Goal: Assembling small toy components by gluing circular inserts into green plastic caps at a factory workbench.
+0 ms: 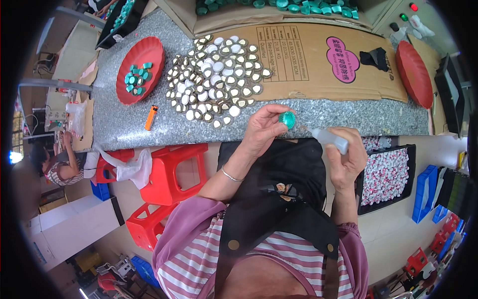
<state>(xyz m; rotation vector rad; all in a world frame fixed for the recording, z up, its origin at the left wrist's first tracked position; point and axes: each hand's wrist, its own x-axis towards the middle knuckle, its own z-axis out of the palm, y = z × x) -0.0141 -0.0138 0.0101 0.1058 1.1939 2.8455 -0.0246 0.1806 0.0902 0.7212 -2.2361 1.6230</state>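
Pinched between the thumb and fingers of my left hand [264, 130] is a shiny green cap [287, 119] with a ridged edge. My right hand [347, 158] grips a small translucent squeeze bottle [330, 140], its thin nozzle pointing left at the cap with a short gap between them. Both hands are raised just in front of the counter's near edge. Beyond my left hand a broad pile of small round discs [214, 79], white and cream with dark rims, covers part of the counter and the cardboard's left end.
A red dish [121, 84] with several green caps stands left, near an orange lighter-like stick [151, 118]. Flattened cardboard [294, 89] covers the counter [199, 130]; a black cloth [376, 59] lies on it. Another red dish [414, 74] stands right. A box [199, 25] of green caps is behind.
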